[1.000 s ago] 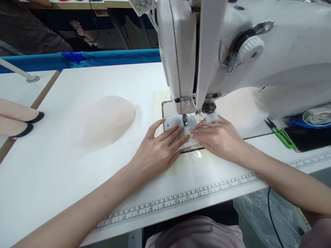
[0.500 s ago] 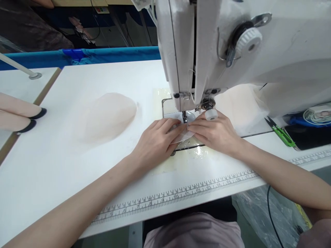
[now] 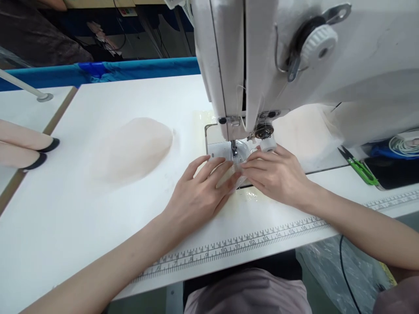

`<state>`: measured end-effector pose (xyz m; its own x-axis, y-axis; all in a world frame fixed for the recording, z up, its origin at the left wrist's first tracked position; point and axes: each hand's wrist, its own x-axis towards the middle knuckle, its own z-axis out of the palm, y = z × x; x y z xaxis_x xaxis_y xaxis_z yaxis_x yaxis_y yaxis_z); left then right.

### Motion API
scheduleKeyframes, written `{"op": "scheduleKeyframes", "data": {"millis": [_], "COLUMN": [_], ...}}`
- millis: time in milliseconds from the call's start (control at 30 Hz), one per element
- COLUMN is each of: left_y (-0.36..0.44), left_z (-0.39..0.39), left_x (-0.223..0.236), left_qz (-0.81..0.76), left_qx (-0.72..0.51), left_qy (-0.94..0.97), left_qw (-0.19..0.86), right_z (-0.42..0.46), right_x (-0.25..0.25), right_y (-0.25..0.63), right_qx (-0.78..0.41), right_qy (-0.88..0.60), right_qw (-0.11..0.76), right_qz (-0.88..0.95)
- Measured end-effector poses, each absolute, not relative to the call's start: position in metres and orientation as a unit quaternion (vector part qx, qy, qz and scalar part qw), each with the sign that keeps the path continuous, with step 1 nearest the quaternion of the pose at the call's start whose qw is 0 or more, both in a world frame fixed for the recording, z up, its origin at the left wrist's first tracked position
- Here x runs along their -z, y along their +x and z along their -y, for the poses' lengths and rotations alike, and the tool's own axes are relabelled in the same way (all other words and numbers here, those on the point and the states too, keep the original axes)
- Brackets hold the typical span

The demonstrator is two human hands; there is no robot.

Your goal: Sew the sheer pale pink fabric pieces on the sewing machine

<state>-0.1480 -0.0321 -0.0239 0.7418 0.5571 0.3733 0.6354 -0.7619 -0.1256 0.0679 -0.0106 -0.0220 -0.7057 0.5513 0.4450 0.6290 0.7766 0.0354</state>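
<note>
A white sewing machine [image 3: 294, 65] stands on a white table [image 3: 98, 226]. Under its needle [image 3: 234, 148] lies a small pale, see-through piece of fabric [image 3: 240, 168], mostly hidden by my fingers. My left hand [image 3: 201, 194] lies flat on the table just left of the needle, its fingers stretched out and pressing the fabric. From the right, my right hand [image 3: 276, 174] also presses the fabric with flat, extended fingers. The fingertips of both hands nearly meet in front of the needle.
A pale pink mound of fabric pieces [image 3: 131, 148] lies on the table to the left. Green thread snips [image 3: 358, 168] lie at the right, near coiled white cable [image 3: 404, 146]. A printed ruler [image 3: 245, 244] runs along the table's front edge. Pink shapes with black tips [image 3: 26, 150] sit at far left.
My left hand's fingers have spread and slid back toward me a little, and the fabric has shifted under the needle. The right hand stays beside the presser foot.
</note>
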Motion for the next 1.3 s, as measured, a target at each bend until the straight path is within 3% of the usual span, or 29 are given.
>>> {"op": "scheduleKeyframes", "data": {"millis": [700, 1000, 1300], "left_y": [-0.15, -0.149, -0.149], "left_z": [0.012, 0.01, 0.008], "left_x": [0.02, 0.032, 0.031], "left_qz": [0.381, 0.319, 0.331], "left_qx": [0.117, 0.203, 0.21], "left_qy": [-0.916, -0.904, -0.908], "left_qw": [0.047, 0.199, 0.143], "right_z": [-0.008, -0.01, -0.011], "right_x": [0.03, 0.034, 0.034], "right_y": [0.067, 0.069, 0.069], "right_qx": [0.153, 0.172, 0.201], "right_qy": [-0.328, -0.303, -0.301], "right_qw": [0.208, 0.229, 0.219], "right_qz": [0.909, 0.909, 0.906]}}
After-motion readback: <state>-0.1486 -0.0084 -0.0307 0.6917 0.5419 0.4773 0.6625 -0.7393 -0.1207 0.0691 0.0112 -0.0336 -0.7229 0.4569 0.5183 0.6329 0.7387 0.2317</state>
